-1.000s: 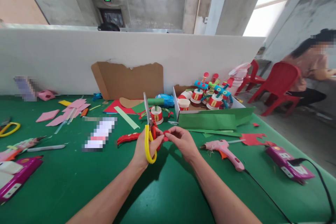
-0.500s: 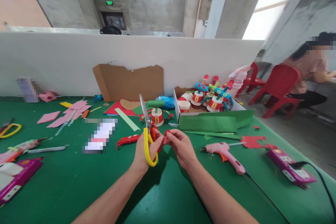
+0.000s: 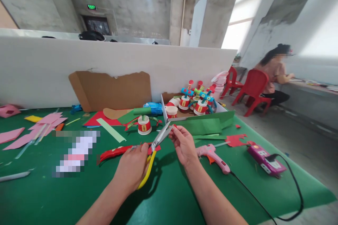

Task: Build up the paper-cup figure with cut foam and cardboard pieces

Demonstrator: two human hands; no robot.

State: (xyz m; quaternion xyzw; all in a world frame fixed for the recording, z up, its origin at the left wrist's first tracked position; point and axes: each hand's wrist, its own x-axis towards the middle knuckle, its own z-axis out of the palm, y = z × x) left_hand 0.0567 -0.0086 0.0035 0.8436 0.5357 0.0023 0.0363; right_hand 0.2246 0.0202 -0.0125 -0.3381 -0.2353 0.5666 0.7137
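My left hand (image 3: 132,168) grips yellow-handled scissors (image 3: 154,151) with the blades pointing up and to the right. The blade tips meet a small red paper piece (image 3: 172,129) pinched in the fingers of my right hand (image 3: 183,144). Both hands hover above the green table cover (image 3: 171,197) near the middle. A long red paper scrap (image 3: 116,152) lies just left of my left hand. A pink glue gun (image 3: 212,156) rests on the table right of my right hand.
A white box (image 3: 165,112) of finished paper-cup figures (image 3: 196,100) stands behind green paper sheets (image 3: 203,126). One lone cup figure (image 3: 144,124), brown cardboard (image 3: 111,89), pink paper pieces (image 3: 44,123) and a magenta device (image 3: 265,160) with a black cable also lie around. A person sits on a red chair (image 3: 253,88) at the far right.
The view has swung left and down. The scissors tilted from nearly upright to slanting right, and my right hand lifted the red piece to the blade tips.
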